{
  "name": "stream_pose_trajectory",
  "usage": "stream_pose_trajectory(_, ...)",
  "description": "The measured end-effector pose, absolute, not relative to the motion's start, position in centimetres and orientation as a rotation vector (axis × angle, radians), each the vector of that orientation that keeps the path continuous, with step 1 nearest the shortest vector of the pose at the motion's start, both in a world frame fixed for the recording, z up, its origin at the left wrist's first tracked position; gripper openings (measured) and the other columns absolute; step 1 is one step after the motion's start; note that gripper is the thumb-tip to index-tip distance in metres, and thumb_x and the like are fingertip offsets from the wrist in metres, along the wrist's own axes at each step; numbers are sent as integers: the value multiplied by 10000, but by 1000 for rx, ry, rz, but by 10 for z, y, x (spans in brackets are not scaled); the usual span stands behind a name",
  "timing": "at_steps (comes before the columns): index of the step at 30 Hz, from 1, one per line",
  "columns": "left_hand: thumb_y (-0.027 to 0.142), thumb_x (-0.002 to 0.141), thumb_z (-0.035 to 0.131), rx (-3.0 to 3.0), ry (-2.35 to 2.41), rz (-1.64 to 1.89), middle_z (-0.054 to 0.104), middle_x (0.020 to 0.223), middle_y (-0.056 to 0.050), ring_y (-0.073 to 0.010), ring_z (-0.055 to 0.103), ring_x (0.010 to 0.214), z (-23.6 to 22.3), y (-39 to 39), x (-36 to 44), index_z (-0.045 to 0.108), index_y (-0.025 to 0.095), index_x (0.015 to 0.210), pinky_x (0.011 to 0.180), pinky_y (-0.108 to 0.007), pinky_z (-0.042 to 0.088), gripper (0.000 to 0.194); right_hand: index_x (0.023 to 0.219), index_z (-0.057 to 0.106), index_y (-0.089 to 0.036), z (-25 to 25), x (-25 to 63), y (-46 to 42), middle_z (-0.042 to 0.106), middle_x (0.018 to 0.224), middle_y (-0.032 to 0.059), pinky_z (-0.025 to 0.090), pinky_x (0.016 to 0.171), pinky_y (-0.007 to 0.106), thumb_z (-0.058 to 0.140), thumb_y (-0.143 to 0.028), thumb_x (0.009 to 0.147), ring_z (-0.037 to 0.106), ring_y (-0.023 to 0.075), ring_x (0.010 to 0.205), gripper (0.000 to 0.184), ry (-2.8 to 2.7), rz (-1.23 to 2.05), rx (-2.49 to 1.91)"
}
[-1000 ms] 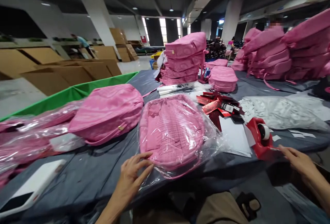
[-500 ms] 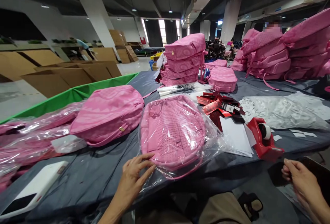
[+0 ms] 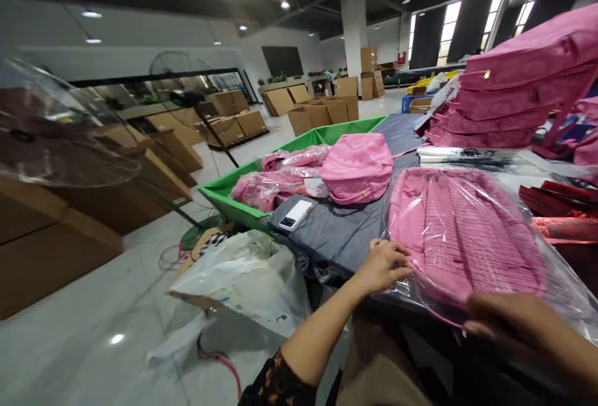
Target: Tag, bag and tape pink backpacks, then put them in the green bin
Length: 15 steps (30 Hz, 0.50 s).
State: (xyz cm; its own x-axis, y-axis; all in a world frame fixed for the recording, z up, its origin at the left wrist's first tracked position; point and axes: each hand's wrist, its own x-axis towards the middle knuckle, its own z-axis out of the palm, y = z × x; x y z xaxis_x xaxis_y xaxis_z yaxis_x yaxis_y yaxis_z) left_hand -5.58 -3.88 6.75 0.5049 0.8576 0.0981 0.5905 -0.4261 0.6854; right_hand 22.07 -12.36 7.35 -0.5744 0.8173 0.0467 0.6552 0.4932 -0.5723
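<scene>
A pink backpack (image 3: 448, 225) lies inside a clear plastic bag (image 3: 567, 269) at the table's front edge. My left hand (image 3: 385, 267) rests against the bag's near left edge, its thumb and fingers apart. Motion smears my right hand (image 3: 518, 322), which is over the bag's near edge; its fingers cannot be made out. Left of the bagged backpack sits an unbagged pink backpack (image 3: 357, 169). A white phone-like device (image 3: 296, 215) lies nearer the table's left corner.
A stack of pink backpacks (image 3: 518, 94) rises at the back right. Red tags (image 3: 555, 228) lie to the right. Bagged pink goods (image 3: 275, 185) fill a green-sided bin (image 3: 224, 203). A white sack (image 3: 247, 275), cartons (image 3: 322, 113) and a fan (image 3: 60, 126) stand left.
The view has swung left, bringing the fan and white sack into sight. My right hand has moved from beside the red tape dispenser to the bagged backpack; my left hand stays at its edge.
</scene>
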Motion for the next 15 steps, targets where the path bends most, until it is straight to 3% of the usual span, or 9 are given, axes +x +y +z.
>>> stream_pose_trajectory(5,232,848,815,2170,1171,578,737,1251,-17,-219,619,1186,68,-39,-55,778,223,838,1075,-408,303,40,801,553,-251,102,163,-38,692,710,17,222,557,308,578,-254,865,639,210,636,68,-2845,190,-1442)
stream_pose_trajectory(6,238,851,815,2175,1168,577,737,1252,-17,-217,620,1183,67,-38,-55,779,222,844,1075,-406,302,40,840,560,-255,102,163,-26,694,716,23,224,555,304,623,-281,845,650,227,650,69,-2838,169,-1477)
stream_pose_trajectory(10,255,861,810,2186,1150,584,737,1255,-18,-211,625,1176,65,-36,-56,779,222,858,1079,-402,295,45,924,525,-248,102,187,-4,674,725,41,269,536,295,761,-553,704,630,264,646,444,-2688,173,-1659)
stream_pose_trajectory(15,250,839,831,2168,1139,602,742,1238,-12,-205,629,1152,62,-34,-57,769,225,817,1074,-388,292,70,812,478,-253,102,192,-39,598,634,9,313,536,294,525,-630,869,545,192,569,384,-2489,418,-1618)
